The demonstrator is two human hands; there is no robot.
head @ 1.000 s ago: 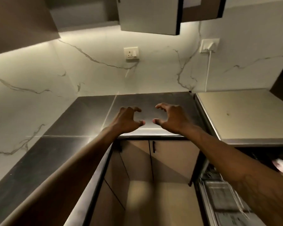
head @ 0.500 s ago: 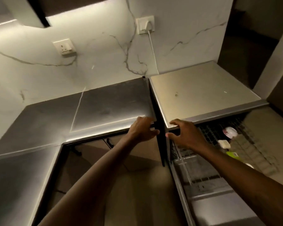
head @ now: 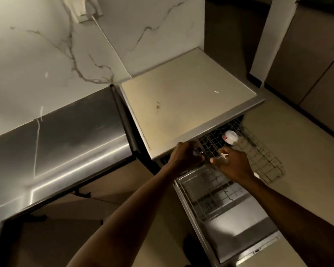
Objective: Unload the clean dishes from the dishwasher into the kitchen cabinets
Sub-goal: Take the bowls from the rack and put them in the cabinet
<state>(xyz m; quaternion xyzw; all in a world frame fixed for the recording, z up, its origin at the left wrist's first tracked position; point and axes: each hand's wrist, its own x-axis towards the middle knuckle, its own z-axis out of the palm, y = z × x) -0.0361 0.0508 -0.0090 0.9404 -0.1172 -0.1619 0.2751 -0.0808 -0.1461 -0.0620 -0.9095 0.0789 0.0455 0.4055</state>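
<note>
The dishwasher stands open, its door [head: 239,237] folded down and the lower rack [head: 210,197] over it. The upper rack [head: 262,158] is pulled out under the dishwasher's beige top [head: 181,105]. A white cup with a red pattern [head: 230,137] lies in that rack. My left hand [head: 183,158] grips the upper rack's front left corner, fingers curled round dark metal. My right hand [head: 235,166] hovers over the rack beside it with curled fingers; a small white piece [head: 224,155] shows at its fingertips. Whether it holds that piece is unclear.
A steel-grey counter [head: 66,143] runs to the left along a marbled wall with a socket and white cable [head: 104,39]. Lower cabinet fronts [head: 104,189] sit under it. Tall brown cabinets [head: 307,64] stand on the right across the beige floor [head: 297,132].
My view swung right and down onto the dishwasher. Both hands moved from the counter edge and the dishwasher's top edge to the upper rack.
</note>
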